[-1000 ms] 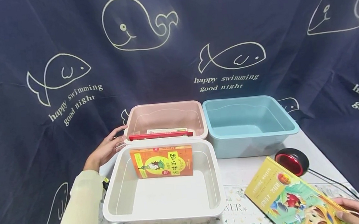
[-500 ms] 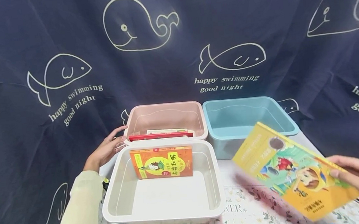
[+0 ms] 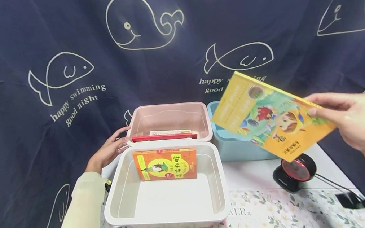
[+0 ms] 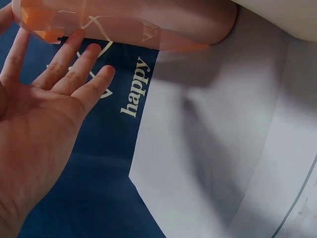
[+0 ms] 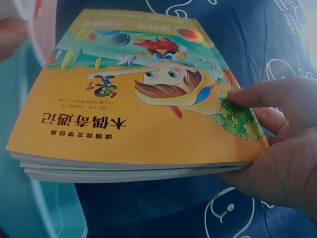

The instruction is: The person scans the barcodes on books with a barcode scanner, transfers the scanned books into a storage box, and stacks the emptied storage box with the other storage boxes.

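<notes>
My right hand grips a yellow children's storybook by its right edge, thumb on the cartoon cover. The book is raised and tilted, overlapping the blue bin in the head view; in the right wrist view, layered page edges show below the storybook cover. My left hand touches the left side of the pink bin with spread fingers, its palm visible in the left wrist view. A red-edged book and a white one sit inside that bin.
In front of the pink bin is a white bin with an orange book standing against its back wall. A black device with a red face and a cable is on the right, behind a floral mat. A dark blue curtain hangs behind.
My right hand has lifted the yellow storybook from the lower right, up and left to in front of the blue bin. The left hand has stayed at the pink bin.
</notes>
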The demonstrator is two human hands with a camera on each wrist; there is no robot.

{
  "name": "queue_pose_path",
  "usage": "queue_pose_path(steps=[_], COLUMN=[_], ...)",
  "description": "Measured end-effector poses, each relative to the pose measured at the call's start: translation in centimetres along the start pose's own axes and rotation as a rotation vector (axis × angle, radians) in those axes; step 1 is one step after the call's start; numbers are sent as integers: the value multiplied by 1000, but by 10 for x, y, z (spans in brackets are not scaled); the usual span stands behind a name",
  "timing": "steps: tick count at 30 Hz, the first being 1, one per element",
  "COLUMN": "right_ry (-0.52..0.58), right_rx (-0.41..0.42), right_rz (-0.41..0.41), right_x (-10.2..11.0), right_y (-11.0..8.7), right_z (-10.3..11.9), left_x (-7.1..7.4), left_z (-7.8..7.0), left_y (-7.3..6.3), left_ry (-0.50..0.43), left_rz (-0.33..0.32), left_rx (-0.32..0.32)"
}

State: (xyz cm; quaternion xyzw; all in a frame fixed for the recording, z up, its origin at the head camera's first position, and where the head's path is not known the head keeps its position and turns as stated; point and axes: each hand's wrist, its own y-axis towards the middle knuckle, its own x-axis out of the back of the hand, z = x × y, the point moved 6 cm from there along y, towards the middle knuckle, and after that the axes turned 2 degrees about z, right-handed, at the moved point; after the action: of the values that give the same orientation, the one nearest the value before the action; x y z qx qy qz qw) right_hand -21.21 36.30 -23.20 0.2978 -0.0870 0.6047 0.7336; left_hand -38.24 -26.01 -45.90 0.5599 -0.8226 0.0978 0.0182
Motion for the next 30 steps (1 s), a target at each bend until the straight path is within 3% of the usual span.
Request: queue_pose_path(steps=[3,8,16,30], right_ry=[-29,39,137,188], right_rx=[-4,33,45,13], right_rz=[37,100,174,344], right_x=[-6,-30,-80,-184], right_y=[21,56,100,138], right_z=[16,36,47,62], left_x=[-1,0,-1,2], left_z=[-1,-3,-3,0], left_y=[0,-1,2,1], left_ry=[-1,17,29,36], left_rz=[8,-3,6,-6], left_rx=[3,7,24,22])
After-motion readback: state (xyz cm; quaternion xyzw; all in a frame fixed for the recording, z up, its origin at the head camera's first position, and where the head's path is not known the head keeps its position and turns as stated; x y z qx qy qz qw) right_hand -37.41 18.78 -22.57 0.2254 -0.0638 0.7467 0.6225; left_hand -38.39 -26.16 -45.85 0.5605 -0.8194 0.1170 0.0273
